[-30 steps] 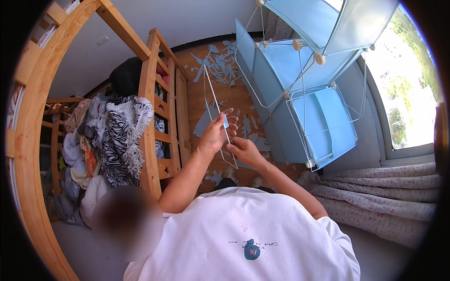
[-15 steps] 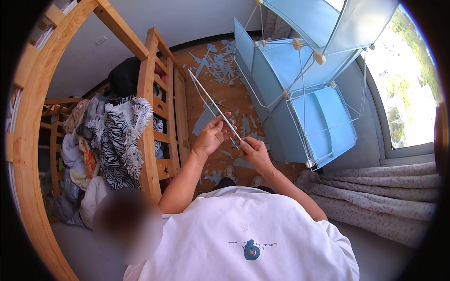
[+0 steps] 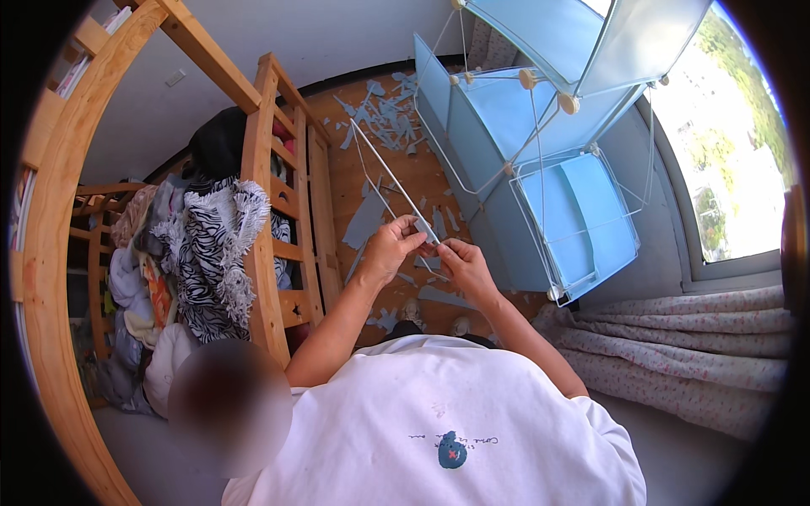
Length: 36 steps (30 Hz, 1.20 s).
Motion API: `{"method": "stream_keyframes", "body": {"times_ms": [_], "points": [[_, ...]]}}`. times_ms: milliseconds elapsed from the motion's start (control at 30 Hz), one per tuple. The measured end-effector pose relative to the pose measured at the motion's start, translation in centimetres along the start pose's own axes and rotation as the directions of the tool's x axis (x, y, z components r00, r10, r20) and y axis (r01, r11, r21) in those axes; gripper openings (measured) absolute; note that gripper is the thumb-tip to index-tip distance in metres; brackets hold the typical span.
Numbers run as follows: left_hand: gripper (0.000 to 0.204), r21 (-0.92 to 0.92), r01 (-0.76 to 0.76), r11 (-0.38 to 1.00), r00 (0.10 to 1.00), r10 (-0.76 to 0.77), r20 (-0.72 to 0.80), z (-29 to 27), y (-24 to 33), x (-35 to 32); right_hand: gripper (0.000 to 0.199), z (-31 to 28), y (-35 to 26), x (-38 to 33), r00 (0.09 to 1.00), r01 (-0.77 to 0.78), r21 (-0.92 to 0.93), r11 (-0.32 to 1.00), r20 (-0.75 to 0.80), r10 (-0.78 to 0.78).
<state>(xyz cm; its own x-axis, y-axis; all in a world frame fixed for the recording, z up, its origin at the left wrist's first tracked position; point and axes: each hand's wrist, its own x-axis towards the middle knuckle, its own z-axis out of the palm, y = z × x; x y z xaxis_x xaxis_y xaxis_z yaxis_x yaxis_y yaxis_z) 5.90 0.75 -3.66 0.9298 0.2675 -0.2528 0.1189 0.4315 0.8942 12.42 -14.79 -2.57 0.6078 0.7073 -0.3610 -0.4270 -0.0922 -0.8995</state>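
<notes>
I hold a thin white wire frame (image 3: pixel 384 164), seen nearly edge-on, slanting away from me over the floor. My left hand (image 3: pixel 393 251) is closed, its thumb and fingers pinched at the frame's near end. A small grey-blue bit (image 3: pixel 421 226) shows by those fingertips; whether it sticks to the wire I cannot tell. Close beside it my right hand (image 3: pixel 462 268) grips the frame's near corner between thumb and curled fingers. Part of the wire is hidden behind both hands.
Pale blue panels on a white wire rack (image 3: pixel 574 228) stand at right, joined by round cream connectors. Torn grey-blue scraps (image 3: pixel 384 114) litter the wooden floor (image 3: pixel 337 185). A wooden bed frame (image 3: pixel 257 185) heaped with clothes is at left; a curtain (image 3: pixel 683 337) hangs below the window.
My left hand has slid down the wire toward the right one and closed into a pinch. The frame's far end has shifted slightly right and up.
</notes>
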Motion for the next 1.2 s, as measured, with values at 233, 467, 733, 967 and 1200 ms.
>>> {"method": "stream_keyframes", "body": {"times_ms": [233, 467, 733, 967, 1200], "points": [[0.024, 0.233, -0.053, 0.971, 0.993, 0.077, -0.094, 0.7, -0.4, -0.5, 0.018, -0.4, 1.6, 1.5, 0.989, 0.126, -0.337, 0.933, -0.034, -0.146], [0.027, 0.219, -0.003, 0.976, 0.99, 0.034, -0.136, 1.1, -0.7, -0.7, 0.018, -0.1, 1.1, 2.3, 0.968, 0.151, -0.475, 0.867, -0.106, -0.227], [0.031, 0.067, 0.005, 0.998, 0.992, 0.004, -0.13, 1.8, -1.0, -0.8, 0.018, -0.5, 0.8, 2.8, 0.989, 0.031, -0.423, 0.906, -0.117, -0.089], [0.029, 0.129, -0.047, 0.99, 0.994, 0.059, -0.088, 2.2, -1.2, -0.7, 0.022, -0.8, -0.4, 2.6, 0.992, -0.104, -0.248, 0.963, -0.09, 0.085], [0.018, 0.125, -0.045, 0.991, 0.989, 0.062, -0.138, 2.3, -1.8, -0.7, 0.025, -1.3, 0.7, 3.0, 0.995, -0.025, -0.49, 0.871, -0.092, -0.023]]}}
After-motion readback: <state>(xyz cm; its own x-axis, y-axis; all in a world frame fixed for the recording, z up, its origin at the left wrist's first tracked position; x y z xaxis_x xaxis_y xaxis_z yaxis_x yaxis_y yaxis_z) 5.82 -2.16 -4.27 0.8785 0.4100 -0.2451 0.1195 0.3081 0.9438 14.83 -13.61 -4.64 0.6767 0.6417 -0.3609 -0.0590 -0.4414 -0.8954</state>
